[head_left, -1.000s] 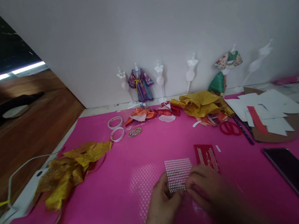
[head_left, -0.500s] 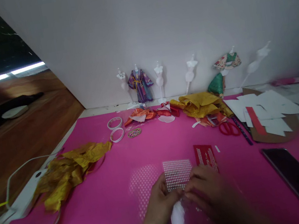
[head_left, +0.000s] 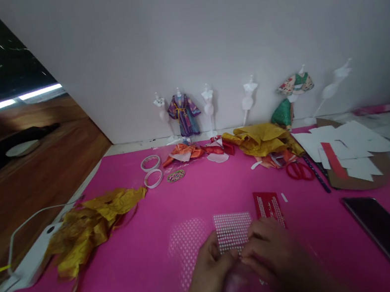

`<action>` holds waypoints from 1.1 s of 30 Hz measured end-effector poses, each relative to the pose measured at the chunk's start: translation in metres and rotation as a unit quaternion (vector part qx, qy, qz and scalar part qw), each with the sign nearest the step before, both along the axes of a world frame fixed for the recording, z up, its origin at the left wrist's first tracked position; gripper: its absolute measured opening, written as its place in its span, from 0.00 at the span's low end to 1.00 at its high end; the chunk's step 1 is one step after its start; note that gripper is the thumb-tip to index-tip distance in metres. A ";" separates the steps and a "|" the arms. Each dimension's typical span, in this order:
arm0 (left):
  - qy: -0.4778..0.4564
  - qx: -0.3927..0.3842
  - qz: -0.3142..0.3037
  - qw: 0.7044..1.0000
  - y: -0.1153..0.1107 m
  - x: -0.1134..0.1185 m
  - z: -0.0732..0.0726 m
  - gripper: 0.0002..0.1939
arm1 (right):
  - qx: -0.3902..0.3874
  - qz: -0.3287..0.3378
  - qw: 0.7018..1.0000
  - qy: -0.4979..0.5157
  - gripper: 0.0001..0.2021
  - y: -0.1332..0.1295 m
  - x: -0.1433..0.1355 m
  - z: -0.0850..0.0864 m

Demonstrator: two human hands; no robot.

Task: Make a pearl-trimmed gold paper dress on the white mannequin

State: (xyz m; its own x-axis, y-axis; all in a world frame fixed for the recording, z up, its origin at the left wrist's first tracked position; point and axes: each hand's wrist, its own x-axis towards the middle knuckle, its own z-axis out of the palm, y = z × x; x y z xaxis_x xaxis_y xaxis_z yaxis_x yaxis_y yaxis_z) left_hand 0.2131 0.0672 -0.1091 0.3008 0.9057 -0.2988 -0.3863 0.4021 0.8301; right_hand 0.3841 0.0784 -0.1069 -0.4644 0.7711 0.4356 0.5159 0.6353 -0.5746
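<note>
A sheet of small stick-on gems (head_left: 233, 227) in rows lies upright before me, its lower edge between my hands. My left hand (head_left: 213, 268) grips the sheet's lower left side between thumb and fingers. At its lower right edge, my right hand (head_left: 268, 249) has thumb and fingertips pinched together; anything between them is too small to make out. Just beyond the right hand is a red card (head_left: 266, 202) with rows of pale gems, partly covered by the fingers. A clear, dotted plastic sheet (head_left: 189, 242) lies left of the gem sheet.
Yellow cloth (head_left: 104, 210) covers a power strip (head_left: 36, 262) at left. Two tape rolls (head_left: 153, 178), fabric scraps (head_left: 183, 153), red scissors (head_left: 299, 171) and paper pieces (head_left: 345, 144) lie farther back. A dark phone (head_left: 387, 233) is at right. Small mannequins (head_left: 209, 105) line the wall.
The view has tilted slightly, so the scene sits a little lower. Both hands stay at the gem sheet's lower edge, with small finger movement. The bright glare below the sheet has faded.
</note>
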 end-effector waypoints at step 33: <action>0.007 -0.002 -0.015 1.000 -0.005 -0.003 0.015 0.21 | 0.016 -0.029 0.997 0.072 0.03 -0.004 0.006 0.019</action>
State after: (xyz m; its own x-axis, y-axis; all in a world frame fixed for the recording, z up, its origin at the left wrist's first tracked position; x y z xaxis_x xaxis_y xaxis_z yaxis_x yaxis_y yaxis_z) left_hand 0.2101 0.0617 -0.0944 0.3237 0.8951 -0.3065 -0.3626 0.4166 0.8336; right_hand 0.3901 0.0745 -0.0883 -0.3514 0.7787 0.5197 0.4659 0.6270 -0.6244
